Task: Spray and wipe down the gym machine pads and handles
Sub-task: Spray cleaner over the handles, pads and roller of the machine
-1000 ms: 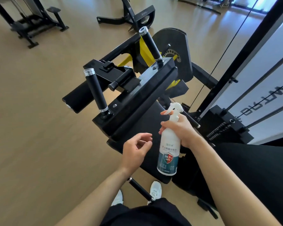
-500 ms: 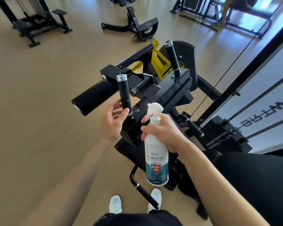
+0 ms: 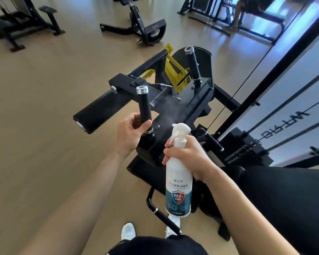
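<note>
A black gym machine stands in front of me with two upright black handles. My left hand (image 3: 130,133) wraps around the base of the near handle (image 3: 144,105). The far handle (image 3: 193,64) rises at the machine's back right. A black roller pad (image 3: 98,112) sticks out to the left. My right hand (image 3: 190,156) grips a white spray bottle (image 3: 179,183) with a blue label, nozzle aimed toward the machine's black pad (image 3: 184,109). A faint mist hangs in front of the nozzle.
A black weight stack (image 3: 247,150) with cables stands at the right beside a white panel. A low black lever (image 3: 162,216) juts out near my white shoes. Other machines (image 3: 145,30) stand on the tan floor farther back; a person's legs show at the top right.
My left hand rose from above the seat pad and closed around the near handle. My right hand lifted the bottle toward the machine, and mist now shows at the nozzle.
</note>
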`<state>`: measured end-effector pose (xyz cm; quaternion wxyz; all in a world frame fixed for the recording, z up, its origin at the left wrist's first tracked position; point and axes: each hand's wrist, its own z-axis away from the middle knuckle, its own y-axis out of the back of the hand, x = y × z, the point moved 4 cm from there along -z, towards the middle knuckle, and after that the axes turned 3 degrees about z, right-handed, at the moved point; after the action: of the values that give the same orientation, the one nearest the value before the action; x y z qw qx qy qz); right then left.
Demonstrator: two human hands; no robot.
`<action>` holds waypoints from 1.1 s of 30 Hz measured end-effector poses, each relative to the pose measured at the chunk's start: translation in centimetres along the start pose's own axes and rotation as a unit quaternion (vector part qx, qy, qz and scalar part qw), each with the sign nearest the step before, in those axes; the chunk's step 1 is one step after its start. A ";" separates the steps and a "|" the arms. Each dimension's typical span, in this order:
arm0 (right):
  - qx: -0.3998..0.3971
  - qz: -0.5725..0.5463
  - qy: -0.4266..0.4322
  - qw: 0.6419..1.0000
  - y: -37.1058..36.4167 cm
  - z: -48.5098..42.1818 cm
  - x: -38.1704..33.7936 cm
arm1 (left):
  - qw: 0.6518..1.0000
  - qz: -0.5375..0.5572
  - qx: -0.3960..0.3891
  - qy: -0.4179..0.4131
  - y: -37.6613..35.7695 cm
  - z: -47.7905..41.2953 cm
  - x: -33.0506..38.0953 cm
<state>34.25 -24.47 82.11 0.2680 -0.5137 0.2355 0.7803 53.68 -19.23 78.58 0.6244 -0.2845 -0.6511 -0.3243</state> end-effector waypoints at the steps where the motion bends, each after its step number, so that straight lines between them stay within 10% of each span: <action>1: 0.002 -0.004 0.000 1.000 0.0 0.0 0.0 | 1.000 -0.003 -0.011 -0.002 0.1 0.0 0.1; 11: -0.025 -0.030 -0.018 0.999 -0.1 -0.8 0.2 | 1.000 -0.017 -0.023 -0.006 0.2 0.5 0.1; 33: 0.115 0.044 -0.032 0.992 16.8 -16.1 -8.2 | 0.933 -0.074 0.324 -0.138 -4.6 -1.1 3.0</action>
<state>36.77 -48.77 85.47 0.2985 -0.4433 0.3373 0.7750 50.57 -23.07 81.26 0.5609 -0.0595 -0.8198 -0.0987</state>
